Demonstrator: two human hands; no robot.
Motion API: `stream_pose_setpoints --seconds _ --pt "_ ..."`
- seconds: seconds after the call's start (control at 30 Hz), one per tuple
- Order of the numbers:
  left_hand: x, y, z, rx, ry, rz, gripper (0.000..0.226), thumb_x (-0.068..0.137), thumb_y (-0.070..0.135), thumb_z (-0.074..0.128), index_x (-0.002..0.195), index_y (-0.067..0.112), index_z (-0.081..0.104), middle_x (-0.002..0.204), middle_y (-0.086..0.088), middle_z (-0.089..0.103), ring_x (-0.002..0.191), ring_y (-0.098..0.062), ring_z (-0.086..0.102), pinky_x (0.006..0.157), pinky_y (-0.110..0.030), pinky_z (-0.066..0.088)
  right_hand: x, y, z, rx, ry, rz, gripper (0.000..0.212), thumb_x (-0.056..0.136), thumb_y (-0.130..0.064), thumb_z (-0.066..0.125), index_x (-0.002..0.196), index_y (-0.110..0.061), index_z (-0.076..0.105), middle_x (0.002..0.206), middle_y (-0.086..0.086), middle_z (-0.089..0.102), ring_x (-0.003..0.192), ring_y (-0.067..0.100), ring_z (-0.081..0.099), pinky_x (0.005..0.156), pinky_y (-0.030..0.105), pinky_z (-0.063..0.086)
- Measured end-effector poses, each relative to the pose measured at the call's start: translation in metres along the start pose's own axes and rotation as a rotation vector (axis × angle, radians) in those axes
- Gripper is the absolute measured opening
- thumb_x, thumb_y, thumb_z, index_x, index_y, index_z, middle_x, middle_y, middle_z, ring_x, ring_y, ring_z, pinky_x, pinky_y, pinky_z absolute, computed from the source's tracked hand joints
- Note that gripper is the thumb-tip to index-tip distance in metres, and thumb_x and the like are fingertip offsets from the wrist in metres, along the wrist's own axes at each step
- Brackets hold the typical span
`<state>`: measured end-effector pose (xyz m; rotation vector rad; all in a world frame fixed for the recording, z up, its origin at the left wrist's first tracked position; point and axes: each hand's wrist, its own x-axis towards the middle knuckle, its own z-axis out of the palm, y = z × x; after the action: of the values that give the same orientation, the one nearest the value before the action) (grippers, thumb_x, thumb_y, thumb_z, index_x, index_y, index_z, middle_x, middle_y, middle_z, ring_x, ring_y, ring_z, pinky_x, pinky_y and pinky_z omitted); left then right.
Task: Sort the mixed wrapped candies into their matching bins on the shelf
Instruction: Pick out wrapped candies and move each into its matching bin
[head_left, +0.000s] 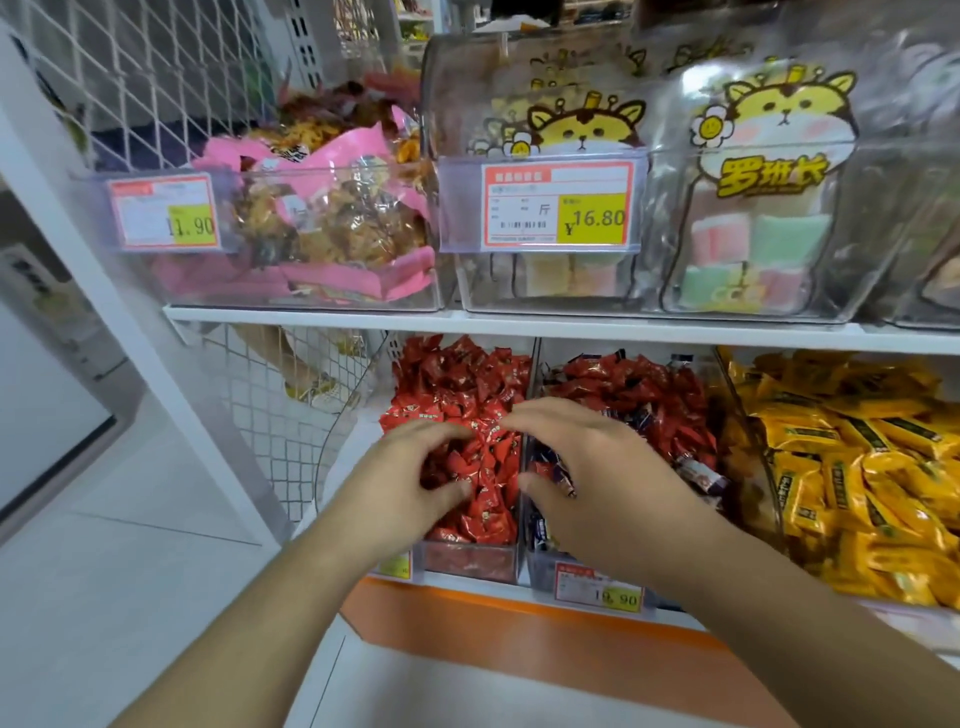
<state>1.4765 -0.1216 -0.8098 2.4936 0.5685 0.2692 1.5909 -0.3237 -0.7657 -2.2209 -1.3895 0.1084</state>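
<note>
From the head camera, the left hand (415, 467) hovers with fingers loosely curled over the red candies (467, 405) in the left bin (470, 561) on the lower shelf (519, 328), holding nothing I can make out. The right hand (587, 467) spreads flat across the divider into the middle bin (540, 569), likely feeling for dark stray candies (701, 470) mixed among red ones.

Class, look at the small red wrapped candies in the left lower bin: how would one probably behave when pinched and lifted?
The red wrapped candies look glossy, so probably slippery. Each is small, likely light. Piled loosely in the clear bin, neighbours may shift as the left hand digs in.
</note>
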Motion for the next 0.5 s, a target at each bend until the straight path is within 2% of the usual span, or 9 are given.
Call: stream_pose_setpoints --seconds 0.07,0.13,0.2,0.3,0.37,0.4,0.43,0.5 --pt "0.004 0.0 0.009 0.075 -0.106 0.021 0.075 0.083 0.044 0.083 0.149 0.045 0.047 0.154 0.019 0.041 0.14 -0.005 0.041 0.119 -0.026 0.033 0.003 0.001 0.008 0.012 -0.041 0.01 0.052 0.103 -0.033 0.058 0.153 -0.038 0.042 0.158 -0.023 0.035 0.145 -0.003 0.027 0.11 0.008 0.013" --pt "0.008 0.001 0.013 0.089 -0.171 -0.042 0.08 0.083 0.045 0.083 0.152 0.049 0.042 0.162 0.017 0.029 0.147 -0.009 0.034 0.12 -0.028 0.028 0.004 0.004 0.014 0.008 -0.041 0.02 0.05 0.104 -0.033 0.057 0.152 -0.037 0.043 0.157 -0.022 0.036 0.145 -0.002 0.027 0.11 0.009 0.014" --pt "0.015 -0.002 0.015 0.102 -0.161 -0.047 0.075 0.082 0.043 0.085 0.147 0.048 0.05 0.156 0.016 0.038 0.142 -0.01 0.041 0.116 -0.025 0.033 0.005 0.006 0.017 0.008 -0.026 0.018 0.047 0.103 -0.032 0.058 0.149 -0.035 0.047 0.154 -0.021 0.04 0.143 -0.002 0.029 0.11 0.008 0.014" --pt "0.019 -0.004 0.015 0.139 -0.136 -0.044 0.056 0.081 0.036 0.087 0.132 0.042 0.065 0.136 0.014 0.058 0.123 -0.008 0.055 0.1 -0.018 0.04 0.006 0.01 0.02 0.002 -0.009 0.007 0.045 0.102 -0.031 0.06 0.147 -0.033 0.052 0.154 -0.02 0.042 0.145 -0.001 0.03 0.112 0.009 0.014" --pt "0.018 -0.006 0.013 0.13 -0.097 -0.073 0.04 0.082 0.033 0.087 0.118 0.042 0.073 0.109 0.013 0.07 0.09 0.002 0.062 0.077 -0.01 0.044 0.007 0.012 0.022 0.003 -0.005 0.008 0.045 0.102 -0.031 0.061 0.146 -0.034 0.053 0.154 -0.02 0.042 0.145 -0.001 0.03 0.114 0.011 0.014" --pt "0.017 -0.007 0.011 0.122 -0.067 -0.089 0.03 0.083 0.031 0.086 0.11 0.043 0.075 0.09 0.015 0.07 0.07 0.005 0.06 0.062 -0.006 0.04 0.007 0.012 0.022 0.007 -0.006 0.011 0.045 0.101 -0.031 0.061 0.145 -0.034 0.053 0.153 -0.02 0.042 0.145 -0.001 0.03 0.114 0.011 0.015" --pt "0.017 -0.007 0.01 0.105 -0.04 -0.108 0.024 0.085 0.029 0.085 0.103 0.042 0.077 0.076 0.016 0.065 0.059 0.006 0.057 0.054 -0.007 0.038 0.007 0.012 0.022 0.009 -0.011 0.014 0.045 0.101 -0.031 0.061 0.145 -0.034 0.053 0.153 -0.02 0.042 0.145 -0.001 0.03 0.113 0.01 0.015" --pt "0.015 -0.008 0.005 0.045 0.015 -0.145 0.019 0.086 0.026 0.084 0.097 0.04 0.079 0.071 0.019 0.06 0.057 0.007 0.055 0.05 -0.006 0.037 0.007 0.012 0.021 0.007 -0.016 0.015 0.044 0.102 -0.03 0.061 0.145 -0.034 0.053 0.152 -0.021 0.042 0.144 -0.002 0.031 0.11 0.008 0.013"
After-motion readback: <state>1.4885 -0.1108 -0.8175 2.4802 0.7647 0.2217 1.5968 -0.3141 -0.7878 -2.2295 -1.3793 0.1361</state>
